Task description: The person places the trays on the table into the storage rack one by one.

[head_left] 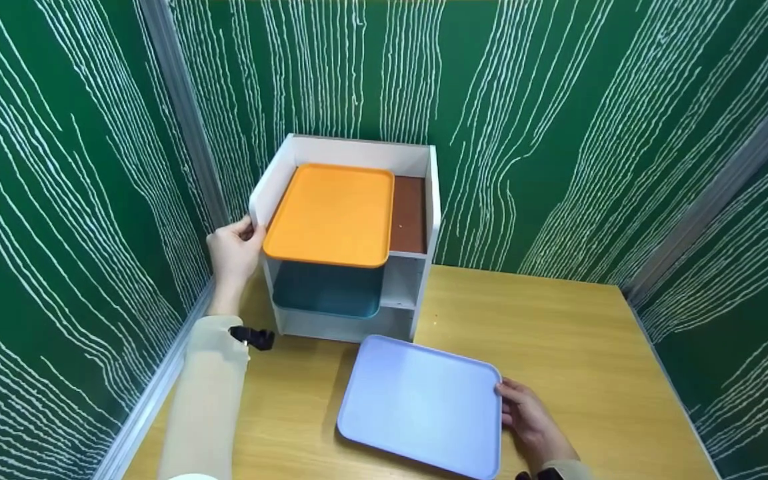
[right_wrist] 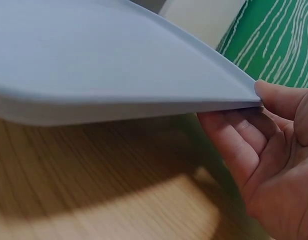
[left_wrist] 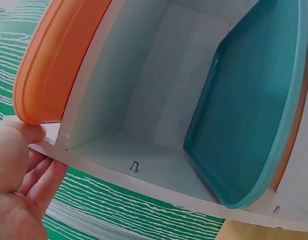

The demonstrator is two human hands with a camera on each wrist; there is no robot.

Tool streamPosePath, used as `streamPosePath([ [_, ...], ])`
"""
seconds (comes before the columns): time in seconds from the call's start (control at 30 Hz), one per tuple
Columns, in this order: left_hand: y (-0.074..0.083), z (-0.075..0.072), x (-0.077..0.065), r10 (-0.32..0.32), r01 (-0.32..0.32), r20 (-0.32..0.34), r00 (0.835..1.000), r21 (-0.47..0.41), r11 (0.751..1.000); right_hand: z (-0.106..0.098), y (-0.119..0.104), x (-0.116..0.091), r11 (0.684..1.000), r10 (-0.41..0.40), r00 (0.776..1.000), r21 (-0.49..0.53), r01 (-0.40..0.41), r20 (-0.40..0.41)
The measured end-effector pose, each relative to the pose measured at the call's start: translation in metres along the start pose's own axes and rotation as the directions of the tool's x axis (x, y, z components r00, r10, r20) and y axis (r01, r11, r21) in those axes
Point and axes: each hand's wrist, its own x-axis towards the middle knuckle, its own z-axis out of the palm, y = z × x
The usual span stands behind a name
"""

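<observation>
A lavender tray (head_left: 427, 407) is held by its right edge in my right hand (head_left: 529, 419), thumb above and fingers beneath; the right wrist view shows a gap between the tray (right_wrist: 108, 55) and the wooden table. My left hand (head_left: 232, 257) grips the front edge of the left side panel of a small white shelf (head_left: 351, 325). On the shelf's top level lies an orange tray (head_left: 334, 213), its front jutting out close to my left thumb. A teal tray (head_left: 329, 290) sits on the level below, also seen as the teal tray (left_wrist: 244, 105) in the left wrist view.
The shelf stands at the back left of the wooden table (head_left: 531, 327), against a green wall (head_left: 511, 133) with white wavy lines. Green side panels border the table left and right. Small metal pegs (left_wrist: 134, 166) stick out of the shelf's side panel.
</observation>
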Motion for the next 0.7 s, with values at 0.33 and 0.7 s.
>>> streamPosePath([
  [0.33,0.000,0.000,0.000,0.005,-0.005,-0.001,1.000,0.001,1.000,0.025,0.009,0.015,1.000,-0.012,1.000,0.026,0.012,0.002],
  [0.7,-0.001,0.000,0.000,0.007,-0.007,-0.002,1.000,0.001,1.000,0.061,0.027,0.032,0.996,-0.044,0.999,0.082,0.045,-0.011],
])
